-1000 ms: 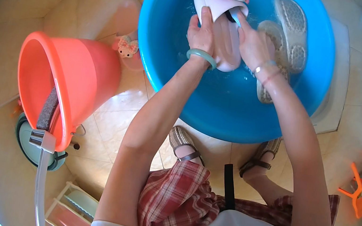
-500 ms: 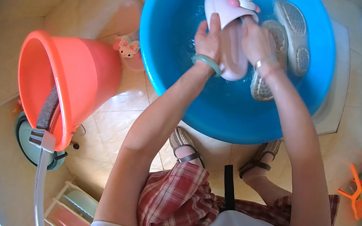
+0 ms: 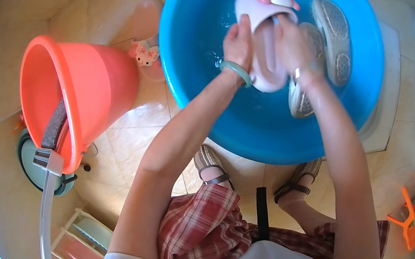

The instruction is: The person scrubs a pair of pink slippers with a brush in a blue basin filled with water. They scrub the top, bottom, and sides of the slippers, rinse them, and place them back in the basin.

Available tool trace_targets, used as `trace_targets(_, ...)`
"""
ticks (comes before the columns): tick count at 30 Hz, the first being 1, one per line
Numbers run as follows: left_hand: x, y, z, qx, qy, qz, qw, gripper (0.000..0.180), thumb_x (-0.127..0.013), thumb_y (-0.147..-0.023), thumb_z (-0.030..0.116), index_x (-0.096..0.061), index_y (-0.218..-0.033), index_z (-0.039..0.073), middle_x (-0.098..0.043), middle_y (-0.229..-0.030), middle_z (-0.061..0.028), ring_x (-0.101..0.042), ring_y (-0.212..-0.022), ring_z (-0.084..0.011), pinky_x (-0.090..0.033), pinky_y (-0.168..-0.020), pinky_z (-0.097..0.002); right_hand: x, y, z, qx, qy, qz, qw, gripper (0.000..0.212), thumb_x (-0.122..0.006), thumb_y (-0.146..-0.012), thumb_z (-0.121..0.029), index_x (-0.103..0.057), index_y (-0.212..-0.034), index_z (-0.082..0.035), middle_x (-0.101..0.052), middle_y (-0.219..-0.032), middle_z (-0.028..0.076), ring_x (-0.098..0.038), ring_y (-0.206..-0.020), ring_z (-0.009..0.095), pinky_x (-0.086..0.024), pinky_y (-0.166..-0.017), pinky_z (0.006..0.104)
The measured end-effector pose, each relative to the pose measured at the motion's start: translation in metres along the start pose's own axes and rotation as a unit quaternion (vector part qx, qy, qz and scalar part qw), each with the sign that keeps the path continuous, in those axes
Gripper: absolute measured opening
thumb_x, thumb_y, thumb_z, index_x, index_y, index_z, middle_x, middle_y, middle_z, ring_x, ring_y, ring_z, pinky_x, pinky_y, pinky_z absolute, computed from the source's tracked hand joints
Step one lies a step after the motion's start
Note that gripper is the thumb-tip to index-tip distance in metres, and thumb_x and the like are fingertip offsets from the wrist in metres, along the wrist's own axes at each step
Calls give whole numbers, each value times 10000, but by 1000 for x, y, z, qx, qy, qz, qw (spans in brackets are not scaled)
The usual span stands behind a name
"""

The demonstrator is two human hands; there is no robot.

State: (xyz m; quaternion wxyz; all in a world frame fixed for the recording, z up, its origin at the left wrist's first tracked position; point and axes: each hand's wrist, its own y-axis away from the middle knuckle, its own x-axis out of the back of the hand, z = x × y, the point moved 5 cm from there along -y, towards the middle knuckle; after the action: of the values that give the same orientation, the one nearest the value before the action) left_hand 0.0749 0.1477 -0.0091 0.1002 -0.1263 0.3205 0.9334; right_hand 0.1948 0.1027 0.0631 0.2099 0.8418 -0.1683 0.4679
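A pale pink slide slipper (image 3: 253, 9) with a white cartoon-face ornament on its strap is held sole-down over the water in a large blue basin (image 3: 249, 142). My left hand (image 3: 238, 48), a green bangle at its wrist, grips the slipper's left side with the thumb up against the strap. At the strap's opening, over the insole, my right hand (image 3: 291, 47) has its fingers curled in, somewhat blurred. A bit of light blue shows at its fingertips; what it holds I cannot make out. Two shoes with whitish soles upward, one shoe (image 3: 334, 44) and another shoe (image 3: 300, 100), lie in the basin's right half.
Left of the basin, a coral-pink bucket (image 3: 99, 89) lies tipped, with a grey mop head (image 3: 55, 126) in its mouth. A second pink slipper (image 3: 146, 54) lies between bucket and basin. An orange folding item (image 3: 412, 218) is at right; a small rack (image 3: 82, 237) at lower left.
My right hand has shifted slightly over the insole, and the slipper's heel has swung a little to the right. The shoes in the water have drifted slightly. My left hand keeps its grip.
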Motion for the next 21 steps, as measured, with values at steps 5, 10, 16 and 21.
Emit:
trace_targets(5, 11, -5, 1, 42, 43, 23, 998, 451, -559, -955, 479, -592, -1052, 41, -648, -987, -80, -589, -864, -167, -488, -772, -320, -21, 7, -22, 18, -77, 3, 997, 307, -450, -956, -221, -619, -1185, -107, -626, -970, 285, -601, -867, 480, -484, -767, 546)
trace_targets(10, 14, -32, 4, 11, 112, -10, 994, 483, -543, -953, 502, -609, -1045, 32, -661, -983, -100, -630, -891, -206, -515, -770, -343, 16, 125, -26, 108, -87, -70, 988, 510, -531, -953, -139, -411, -1449, -149, -575, -598, 204, -588, -516, 367, -447, -503, 483)
trace_targets(16, 8, -42, 13, -5, -76, -26, 997, 606, -525, -936, 569, -605, -1203, 31, -668, -1069, -118, -657, -882, -210, -544, -761, -339, 30, 178, 17, 165, -18, -165, 972, 545, -578, -920, -106, -432, -1440, -178, -612, -704, 138, -602, -582, 329, -448, -487, 449)
trace_targets(21, 18, -53, 32, 52, -139, -65, 987, 727, -463, -907, 676, -554, -1303, 74, -648, -1191, -131, -658, -998, -247, -527, -862, -337, 21, 163, 19, 245, 55, -112, 961, 495, -633, -874, -99, -491, -1346, -66, -603, -1058, 185, -605, -961, 318, -501, -740, 421)
